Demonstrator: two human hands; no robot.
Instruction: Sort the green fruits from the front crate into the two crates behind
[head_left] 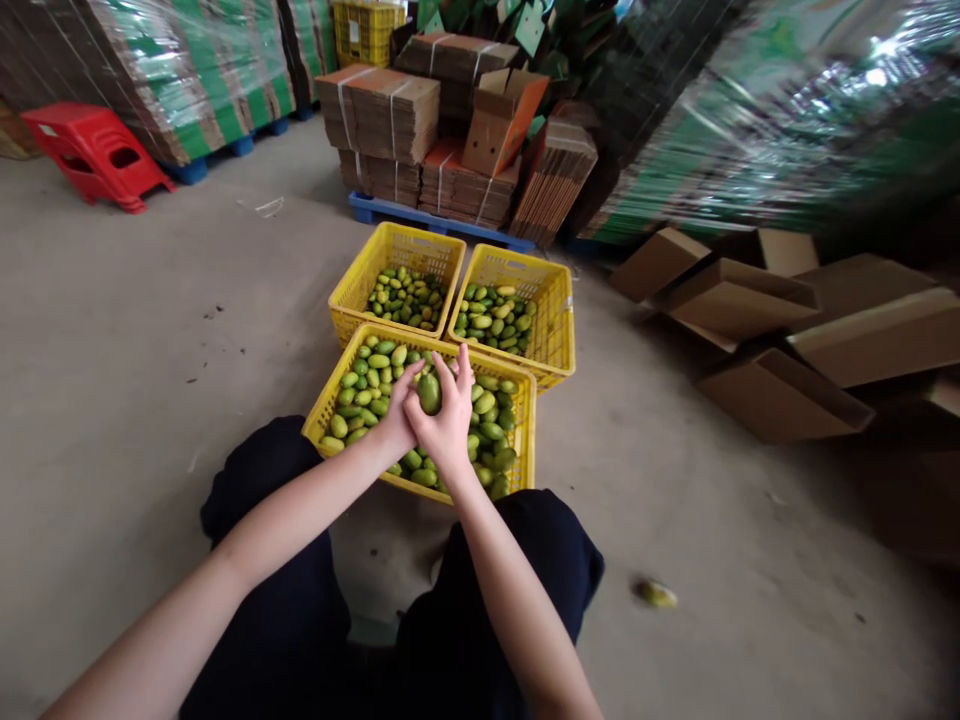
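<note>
Head view, centre of the frame: the green fruit [430, 394] sits between both hands, above the front yellow crate [532, 440]. The right hand [448, 418] holds it, thumb and forefinger curled round it, other fingers raised. The left hand [399, 418] is close against its left side, partly hidden, so I cannot tell how firmly it grips.

Below the hands, the front yellow crate is heaped with green and yellowish-green fruits [364, 397]. Just behind it, two more crates stand side by side: the back-left crate [420, 250] holds smaller-looking fruits, many yellowish, and the back-right crate [553, 315] holds green and yellow ones, with bare grid wall showing at its right.

An open carton [491, 135] stands tilted among bundled cardboard [382, 110] at upper centre. Open cardboard boxes [742, 300] lie jumbled at right; their insides are too dark to read.
</note>
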